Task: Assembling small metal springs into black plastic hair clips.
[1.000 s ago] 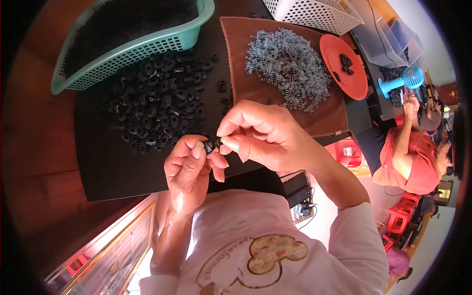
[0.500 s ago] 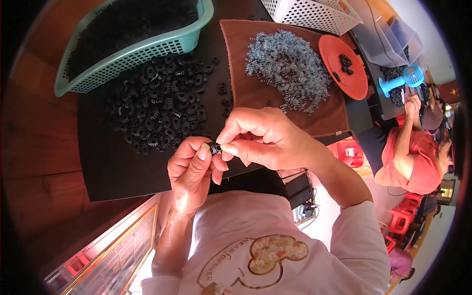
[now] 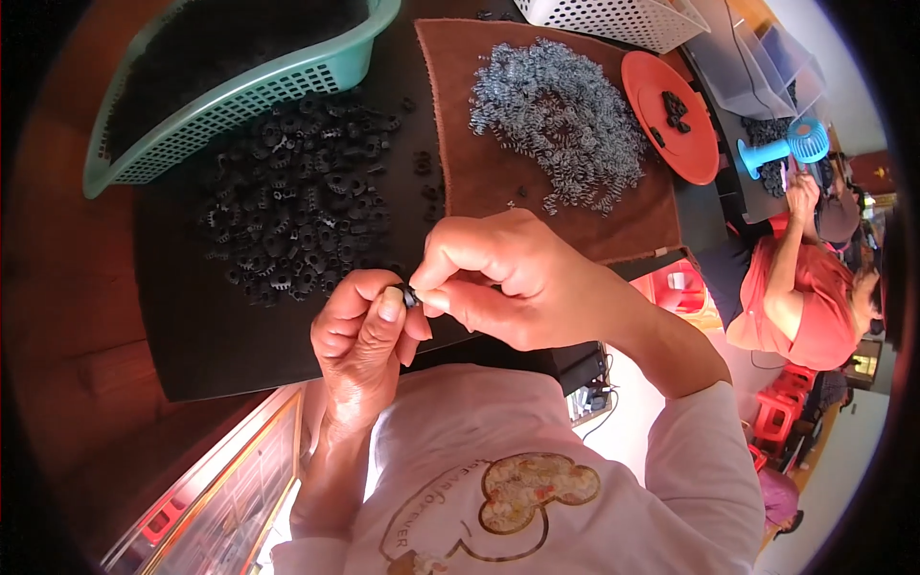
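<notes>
A small black plastic part [image 3: 410, 296] is pinched between the thumb and fingers of my left hand [image 3: 356, 337], just past the table's near edge. My right hand [image 3: 522, 278] meets it from the right, thumb and forefinger pressed together against its side; whatever lies between those fingertips is hidden. Beyond my left hand spreads a heap of similar black toothed parts [image 3: 307, 206]. A pile of small metal springs [image 3: 565, 125] lies on a brown cloth [image 3: 458, 163] beyond my right hand.
A green basket [image 3: 240, 107] full of dark pieces stands far left. A red plate [image 3: 688, 158] with a few black parts sits right of the springs, near a white perforated basket [image 3: 613, 27] and a blue fan [image 3: 805, 141]. Another person [image 3: 800, 307] works at the right.
Both hands have shifted slightly left in the picture along with the black part, which looks turned and more covered by my fingers. The view has moved a little too.
</notes>
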A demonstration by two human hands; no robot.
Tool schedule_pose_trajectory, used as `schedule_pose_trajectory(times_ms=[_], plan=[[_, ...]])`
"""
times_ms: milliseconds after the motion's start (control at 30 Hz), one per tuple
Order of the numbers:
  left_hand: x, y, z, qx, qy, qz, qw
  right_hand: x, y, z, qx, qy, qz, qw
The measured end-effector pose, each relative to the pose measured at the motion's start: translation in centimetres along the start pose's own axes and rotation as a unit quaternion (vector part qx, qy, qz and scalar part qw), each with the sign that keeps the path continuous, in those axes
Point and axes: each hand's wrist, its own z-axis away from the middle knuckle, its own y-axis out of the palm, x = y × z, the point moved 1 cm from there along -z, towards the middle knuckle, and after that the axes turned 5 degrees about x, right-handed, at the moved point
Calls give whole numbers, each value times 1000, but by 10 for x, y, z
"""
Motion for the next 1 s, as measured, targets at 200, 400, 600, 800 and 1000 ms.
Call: schedule_pose_trajectory(times_ms=[200, 400, 600, 800, 1000], plan=[[6, 0, -1, 1, 27, 9, 1000, 1, -2, -2, 5, -4, 11, 1000], [6, 1, 3, -10, 38, -14, 999, 10, -7, -2, 51, 121, -82, 988], [9, 4, 3, -14, 43, -38, 998, 10, 2, 2, -17, 25, 5, 1000], [8, 0, 3, 10, 36, -37, 999, 11, 3, 4, -7, 8, 56, 998], [8, 1, 4, 15, 35, -52, 998, 10, 2, 4, -9, -55, 91, 994]])
